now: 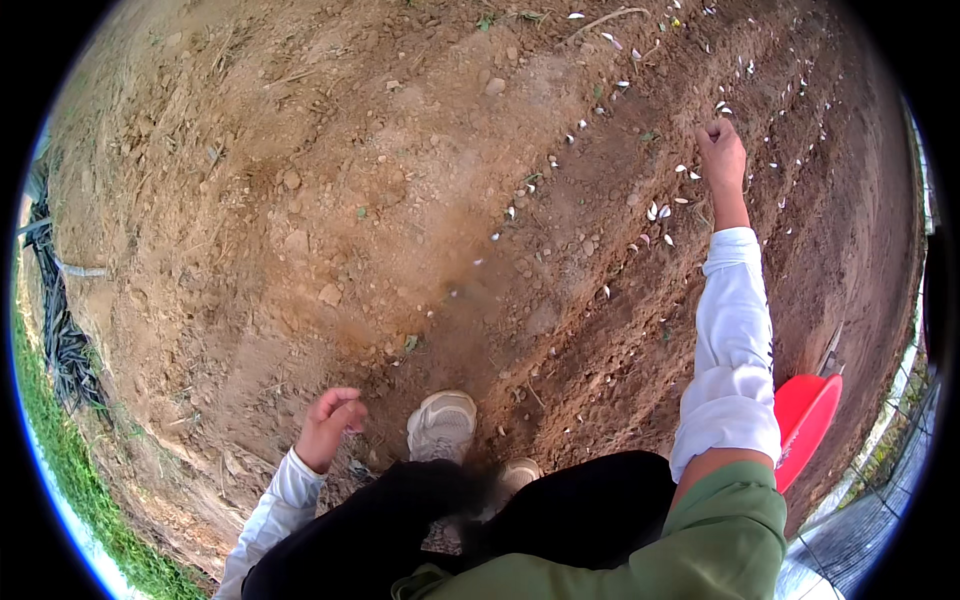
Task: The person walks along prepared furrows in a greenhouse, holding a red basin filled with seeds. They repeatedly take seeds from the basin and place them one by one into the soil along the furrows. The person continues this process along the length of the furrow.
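Observation:
My right hand [722,154] reaches out over the tilled brown soil, fingers curled downward; whether a clove is between the fingertips is hidden. Just beyond it lie white garlic cloves [724,109], and nearer to me are more garlic cloves [664,212] on the soil. A row of small cloves [553,163] runs diagonally in a shallow furrow to the left of that hand. My left hand [330,427] hangs near my left knee with bent fingers, a small pale thing perhaps at its fingertips, too unclear to name. A red plastic basin [806,424] is partly hidden behind my right arm.
My beige shoe [442,424] stands on the soil, the other partly behind my leg. Stones [495,86] and clods dot the ground at left. Black plastic sheeting [64,345] and grass [82,487] lie at the far left edge, wire fencing [885,465] at the right.

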Demonstrator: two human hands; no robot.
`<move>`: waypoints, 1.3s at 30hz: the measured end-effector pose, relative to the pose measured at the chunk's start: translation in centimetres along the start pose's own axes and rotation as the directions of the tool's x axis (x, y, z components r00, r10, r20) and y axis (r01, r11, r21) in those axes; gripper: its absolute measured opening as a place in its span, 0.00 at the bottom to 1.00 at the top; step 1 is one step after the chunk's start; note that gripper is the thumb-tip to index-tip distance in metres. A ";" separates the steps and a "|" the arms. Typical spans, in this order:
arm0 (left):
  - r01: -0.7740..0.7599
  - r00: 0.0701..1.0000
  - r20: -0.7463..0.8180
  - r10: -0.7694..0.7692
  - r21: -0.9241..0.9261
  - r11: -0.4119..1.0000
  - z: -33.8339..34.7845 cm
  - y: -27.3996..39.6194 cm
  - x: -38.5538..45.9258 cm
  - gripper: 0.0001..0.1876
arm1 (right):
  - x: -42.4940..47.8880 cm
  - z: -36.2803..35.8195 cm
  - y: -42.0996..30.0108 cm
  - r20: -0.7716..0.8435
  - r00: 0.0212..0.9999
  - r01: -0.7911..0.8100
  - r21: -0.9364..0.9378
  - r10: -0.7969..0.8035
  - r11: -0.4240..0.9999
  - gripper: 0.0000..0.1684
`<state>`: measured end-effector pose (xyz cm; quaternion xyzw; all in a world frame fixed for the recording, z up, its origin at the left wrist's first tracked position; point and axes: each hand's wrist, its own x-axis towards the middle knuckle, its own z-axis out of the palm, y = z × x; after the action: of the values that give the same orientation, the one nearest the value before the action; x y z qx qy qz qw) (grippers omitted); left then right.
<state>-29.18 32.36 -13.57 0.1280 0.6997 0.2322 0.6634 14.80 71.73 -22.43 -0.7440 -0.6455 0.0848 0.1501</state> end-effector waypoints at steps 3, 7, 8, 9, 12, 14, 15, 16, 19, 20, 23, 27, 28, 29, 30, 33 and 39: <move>0.024 0.997 0.077 -0.025 0.013 1.000 1.9 0.5 0.5 0.10 | -4.7 -1.5 3.5 0.139 0.990 0.014 0.045 -0.020 0.999 0.10; 0.023 0.989 0.143 -0.031 0.057 0.998 3.9 1.4 1.1 0.10 | -10.3 -0.1 4.8 0.150 0.981 0.121 0.013 -0.121 0.993 0.08; 0.017 0.989 0.142 -0.028 0.076 0.997 4.2 1.7 1.1 0.10 | -11.4 0.3 4.7 0.191 0.978 0.096 -0.086 -0.078 0.992 0.09; 0.012 0.990 0.138 -0.025 0.093 0.996 4.4 1.9 1.1 0.10 | -12.4 0.7 4.1 0.230 0.972 0.078 -0.182 -0.035 0.980 0.10; 0.003 0.991 0.135 -0.018 0.114 0.993 4.6 2.0 1.1 0.10 | -13.8 1.9 3.8 0.280 0.959 0.079 -0.375 0.032 0.924 0.09; 0.010 0.991 0.133 -0.027 0.130 0.992 4.7 1.9 0.9 0.10 | -14.0 2.6 4.5 0.243 0.970 0.111 -0.366 -0.020 0.924 0.09; 0.010 0.990 0.136 -0.028 0.134 0.991 4.7 1.8 0.9 0.10 | -14.0 2.7 4.8 0.220 0.974 0.128 -0.366 -0.047 0.922 0.09; 0.005 0.988 0.149 -0.026 0.141 0.990 4.8 1.6 0.8 0.10 | -14.0 2.8 5.0 0.179 0.978 0.160 -0.341 -0.103 0.926 0.08; -0.010 0.984 0.175 -0.019 0.160 0.987 5.5 1.4 0.6 0.11 | -14.6 3.4 4.6 0.177 0.984 0.005 -0.140 0.020 0.990 0.07; -0.006 0.984 0.175 -0.023 0.167 0.986 5.9 1.6 0.4 0.11 | -15.1 3.4 4.5 0.184 0.980 0.087 -0.087 -0.070 0.992 0.06; -0.024 0.983 0.181 -0.010 0.181 0.983 6.6 1.9 0.0 0.11 | -16.2 4.2 3.7 0.238 0.965 0.148 -0.160 -0.108 0.976 0.07; -0.085 0.975 0.219 0.042 0.191 0.978 7.7 2.1 -0.2 0.11 | -15.8 4.3 3.2 0.267 0.964 0.078 -0.246 -0.010 0.966 0.09; -0.081 0.974 0.224 0.034 0.206 0.975 8.1 2.2 -0.2 0.11 | -15.7 3.9 3.0 0.266 0.964 0.067 -0.216 -0.007 0.974 0.09; -0.078 0.973 0.231 0.025 0.221 0.972 8.6 2.2 -0.2 0.11 | -16.0 3.5 3.0 0.229 0.973 0.050 -0.148 -0.015 0.988 0.08; -0.076 0.971 0.236 0.019 0.233 0.970 9.0 2.1 -0.1 0.11 | -16.4 2.6 2.3 0.191 0.981 0.041 -0.079 -0.025 0.996 0.07; 0.043 0.953 0.292 -0.078 0.123 0.991 10.5 2.6 0.8 0.11 | -19.1 -1.1 -0.5 0.218 0.969 0.038 0.339 -0.118 0.940 0.08; 0.201 0.899 0.413 -0.147 -0.090 0.976 16.3 5.4 1.4 0.20 | -29.0 -7.7 -10.4 0.387 0.719 0.142 0.731 -0.578 0.667 0.07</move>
<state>-13.86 40.16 -12.31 0.0667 0.5395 0.1856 0.8186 3.13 43.53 -13.68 -0.4245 -0.7272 0.4985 0.2061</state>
